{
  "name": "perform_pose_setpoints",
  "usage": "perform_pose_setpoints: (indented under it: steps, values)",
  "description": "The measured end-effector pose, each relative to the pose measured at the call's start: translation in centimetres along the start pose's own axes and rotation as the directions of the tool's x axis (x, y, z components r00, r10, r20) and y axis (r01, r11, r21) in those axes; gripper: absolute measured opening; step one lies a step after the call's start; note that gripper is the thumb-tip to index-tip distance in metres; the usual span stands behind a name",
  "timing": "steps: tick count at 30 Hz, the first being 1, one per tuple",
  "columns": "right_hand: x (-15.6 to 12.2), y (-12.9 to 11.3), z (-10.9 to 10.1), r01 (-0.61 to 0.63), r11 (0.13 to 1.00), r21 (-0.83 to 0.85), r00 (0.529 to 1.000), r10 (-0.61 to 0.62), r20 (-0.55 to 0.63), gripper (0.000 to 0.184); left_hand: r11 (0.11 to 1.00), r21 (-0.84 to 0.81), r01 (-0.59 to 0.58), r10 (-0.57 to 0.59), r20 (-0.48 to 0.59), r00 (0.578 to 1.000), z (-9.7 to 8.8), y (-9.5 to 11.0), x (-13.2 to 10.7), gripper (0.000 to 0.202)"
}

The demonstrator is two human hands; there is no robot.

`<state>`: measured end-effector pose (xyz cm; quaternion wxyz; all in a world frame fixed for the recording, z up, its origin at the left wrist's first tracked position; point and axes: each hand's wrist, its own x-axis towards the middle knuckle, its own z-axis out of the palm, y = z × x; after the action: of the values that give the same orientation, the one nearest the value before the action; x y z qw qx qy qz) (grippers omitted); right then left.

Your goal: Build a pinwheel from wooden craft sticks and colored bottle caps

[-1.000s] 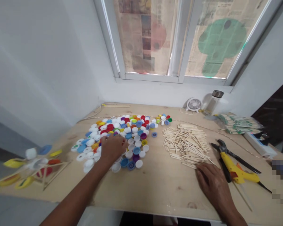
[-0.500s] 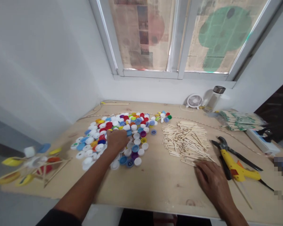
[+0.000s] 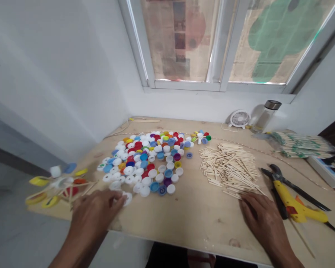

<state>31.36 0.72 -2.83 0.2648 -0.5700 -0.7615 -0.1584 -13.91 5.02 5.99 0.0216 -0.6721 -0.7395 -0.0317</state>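
A heap of coloured and white plastic bottle caps (image 3: 150, 160) covers the left middle of the wooden tabletop (image 3: 195, 216). My left hand (image 3: 96, 214) is near the table's front edge, just in front of the heap. Its fingers are curled and pinch a white bottle cap (image 3: 126, 198). My right hand (image 3: 264, 219) lies flat on the wood, fingers stretched out. Its fingertips touch the near edge of a pile of thin wooden sticks (image 3: 230, 169).
A yellow glue gun (image 3: 296, 208) and dark pliers (image 3: 280, 176) lie right of my right hand. At the back stand a small white fan (image 3: 240, 118), a glass bottle (image 3: 265, 115) and packets of sticks (image 3: 301, 145). A cap-and-stick model (image 3: 58, 186) hangs over the left edge.
My left hand has pulled back from the middle of the cap heap to the front edge, bringing a white cap with it. My right hand has stayed put. The view shifted left.
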Motion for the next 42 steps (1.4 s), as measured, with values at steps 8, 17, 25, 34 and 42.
perform_pose_setpoints:
  steps: [8, 17, 25, 34, 42]
  values:
    - [-0.1, 0.2, -0.1, 0.014, 1.0, -0.023, 1.0, -0.015, -0.014, 0.026, 0.997, -0.064, -0.044, 0.045, 0.025, 0.999, 2.9, 0.2, -0.5, 0.029]
    - [0.1, -0.3, -0.3, -0.044, 0.999, -0.008, 0.999, 0.044, 0.032, 0.026, 0.981, -0.149, -0.124, 0.112, -0.087, 0.99, 4.5, -0.1, 2.0, 0.032]
    - [0.2, -0.4, -0.5, -0.02, 1.0, -0.019, 0.999, 0.02, 0.026, 0.028, 0.946, -0.116, -0.304, 0.253, -0.326, 0.911, 5.3, 0.3, -0.7, 0.029]
    - [0.1, -0.2, -0.3, -0.01, 1.0, -0.016, 1.0, 0.01, 0.013, 0.025, 0.903, 0.071, -0.423, 0.411, -0.425, 0.807, 5.3, 4.2, -0.9, 0.023]
    - [0.1, -0.5, -0.3, -0.024, 0.999, -0.036, 1.0, 0.024, 0.005, 0.023, 0.895, 0.066, -0.442, 0.418, -0.472, 0.776, 5.1, 4.9, 0.5, 0.025]
